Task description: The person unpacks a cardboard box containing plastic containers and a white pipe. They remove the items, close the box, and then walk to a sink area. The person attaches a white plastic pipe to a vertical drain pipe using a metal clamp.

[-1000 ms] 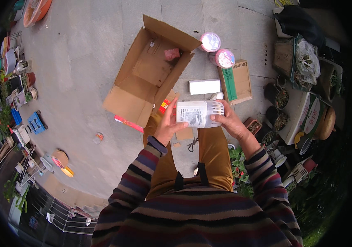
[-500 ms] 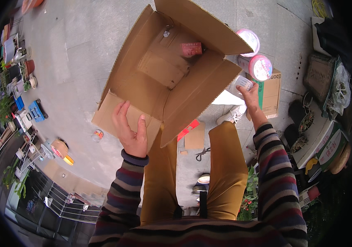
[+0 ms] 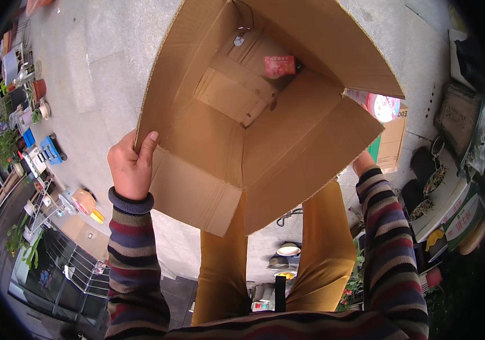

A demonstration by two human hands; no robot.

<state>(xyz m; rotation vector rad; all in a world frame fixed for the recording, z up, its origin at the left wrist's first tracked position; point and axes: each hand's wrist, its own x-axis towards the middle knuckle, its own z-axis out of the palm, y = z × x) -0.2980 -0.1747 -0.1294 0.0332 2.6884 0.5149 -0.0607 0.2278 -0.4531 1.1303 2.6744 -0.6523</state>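
Observation:
A large open cardboard box (image 3: 208, 127) is held up in front of me, its flaps spread. My left hand (image 3: 132, 164) is closed on the box's left edge, thumb on the inner side and fingers behind. A red printed packet (image 3: 280, 66) and a small white piece (image 3: 238, 41) lie inside on the bottom. At the right, my right hand (image 3: 361, 163) is mostly behind the near right flap; its fingers are hidden, and I cannot tell what they hold. A pink-and-white tub (image 3: 383, 107) shows partly beyond that flap.
A smaller brown carton (image 3: 391, 144) with a green strip stands on the paving at the right. Black scissors (image 3: 289, 216) lie near my legs. Plants and a blue toy-like object (image 3: 52, 149) line the left; a bulky planter (image 3: 452, 113) stands at the far right.
My left hand has moved left and taken hold of the box edge. The box has come nearer and right, covering my right hand and the clear plastic container that was in it.

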